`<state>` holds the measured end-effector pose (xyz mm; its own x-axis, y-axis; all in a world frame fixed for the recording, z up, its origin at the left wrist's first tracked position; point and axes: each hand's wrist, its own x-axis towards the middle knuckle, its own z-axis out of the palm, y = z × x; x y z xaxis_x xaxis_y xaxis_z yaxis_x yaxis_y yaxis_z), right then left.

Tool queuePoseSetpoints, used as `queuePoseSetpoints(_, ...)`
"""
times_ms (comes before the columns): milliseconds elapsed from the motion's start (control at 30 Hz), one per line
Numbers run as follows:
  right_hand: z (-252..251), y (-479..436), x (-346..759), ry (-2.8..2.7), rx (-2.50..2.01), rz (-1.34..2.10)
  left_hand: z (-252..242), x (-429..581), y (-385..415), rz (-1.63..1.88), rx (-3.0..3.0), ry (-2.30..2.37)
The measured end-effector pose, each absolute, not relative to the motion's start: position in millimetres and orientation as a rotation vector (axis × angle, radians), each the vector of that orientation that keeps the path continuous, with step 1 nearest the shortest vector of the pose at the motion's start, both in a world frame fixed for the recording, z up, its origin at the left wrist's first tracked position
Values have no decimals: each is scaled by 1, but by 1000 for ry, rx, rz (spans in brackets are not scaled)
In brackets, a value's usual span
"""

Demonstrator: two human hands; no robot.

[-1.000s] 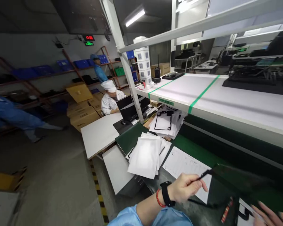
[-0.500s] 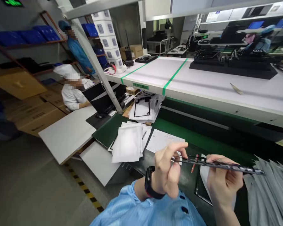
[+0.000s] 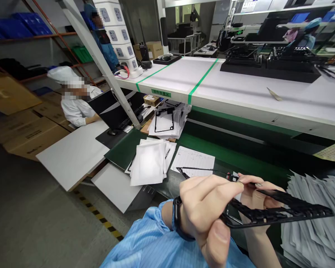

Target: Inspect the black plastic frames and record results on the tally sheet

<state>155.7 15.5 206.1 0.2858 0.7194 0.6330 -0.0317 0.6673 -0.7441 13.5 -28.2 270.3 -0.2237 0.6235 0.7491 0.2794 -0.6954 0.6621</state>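
Observation:
A thin black plastic frame (image 3: 279, 216) with an open middle is raised above the dark work surface, tilted, one long edge towards me. My right hand (image 3: 261, 197) is closed on it, fingers over the far side, with the palm behind it. My left hand (image 3: 206, 208), wearing a black watch, is across the near left part. Its fingers are bent over the frame and its thumb is below; the exact contact is hidden. The frame's far left corner reaches over a handwritten sheet of paper (image 3: 194, 158).
White sleeves (image 3: 147, 163) lie stacked left of my hands, and a thick pile of grey-white sleeves (image 3: 312, 223) stands at right. Another black frame (image 3: 164, 121) rests on papers under the white shelf (image 3: 181, 74). A person in white sits beyond a monitor (image 3: 108, 111).
The frame has turned from nearly edge-on to showing its opening, its right end nearer me. My left hand has moved right and down along it, closing from a looser spread.

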Motion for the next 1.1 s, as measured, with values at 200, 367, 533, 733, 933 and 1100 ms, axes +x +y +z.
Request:
queuePoseSetpoints(200, 204, 14, 152, -1173, -724, 529, 271, 14, -21, 2126, 1796, 977)
queuePoseSetpoints(367, 199, 12, 149, -1169, -763, 547, 271, 17, -23, 2163, 1770, 1035)
queuePoseSetpoints(533, 197, 12, 147, -1176, -799, 573, 273, 14, -25, 2069, 1770, 1089)
queuePoseSetpoints(733, 199, 13, 144, -1163, -816, 601, 269, 9, -24, 2102, 1775, 1079)
queuePoseSetpoints(933, 198, 8, 143, -1179, -819, 645, 274, 11, -24, 2144, 1767, 1099)
queuePoseSetpoints(1100, 205, 15, 142, -1212, -706, 530, 281, 4, -21, 2110, 1835, 1121)
